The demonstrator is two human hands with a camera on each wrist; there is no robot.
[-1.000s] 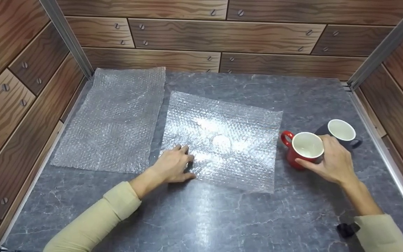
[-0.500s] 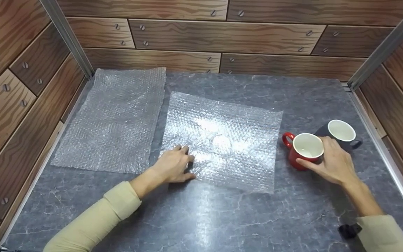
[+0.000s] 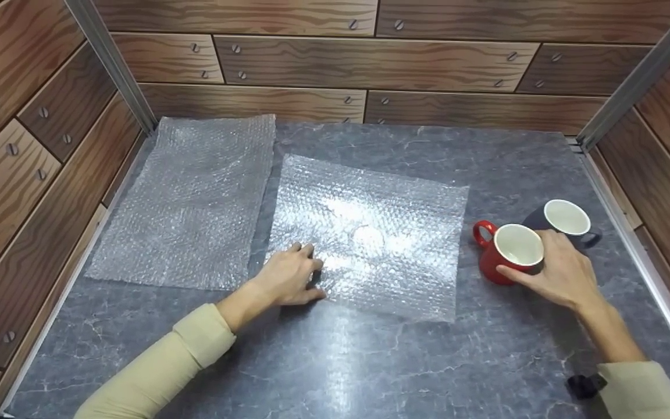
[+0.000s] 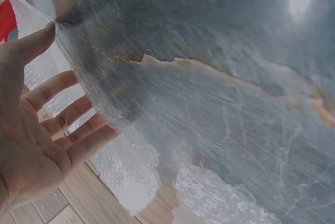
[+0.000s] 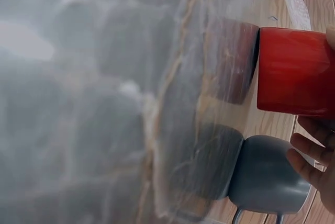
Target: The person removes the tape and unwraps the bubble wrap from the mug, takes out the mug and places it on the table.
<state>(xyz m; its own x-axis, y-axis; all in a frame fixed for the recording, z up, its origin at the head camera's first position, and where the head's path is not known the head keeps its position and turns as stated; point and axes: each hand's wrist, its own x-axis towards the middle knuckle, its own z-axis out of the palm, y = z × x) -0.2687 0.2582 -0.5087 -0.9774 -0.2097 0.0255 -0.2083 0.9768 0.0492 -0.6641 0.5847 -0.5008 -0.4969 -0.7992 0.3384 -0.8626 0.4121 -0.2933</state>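
My right hand [image 3: 562, 270] grips a red mug [image 3: 495, 265] by its side near the rim, thumb in front. The mug's white inside faces up and its handle points left. Behind the hand stands a dark grey mug [image 3: 567, 218], partly covered by it; in the right wrist view this grey mug [image 5: 269, 174] sits just beside my fingers [image 5: 306, 169]. My left hand [image 3: 288, 273] rests at the near left edge of a bubble wrap sheet [image 3: 422, 279]. In the left wrist view, the fingers [image 4: 84, 143] lie spread along the sheet's edge.
A second bubble wrap sheet [image 3: 189, 198] lies flat on the left of the grey marbled table [image 3: 405, 372]. Wood-patterned walls [image 3: 294, 61] enclose the back and sides. A small black object [image 3: 585, 385] is near the right sleeve [image 3: 640, 387].
My right hand and the red mug have shifted slightly to the right, away from the bubble wrap. The left hand stays in place on the sheet's edge.
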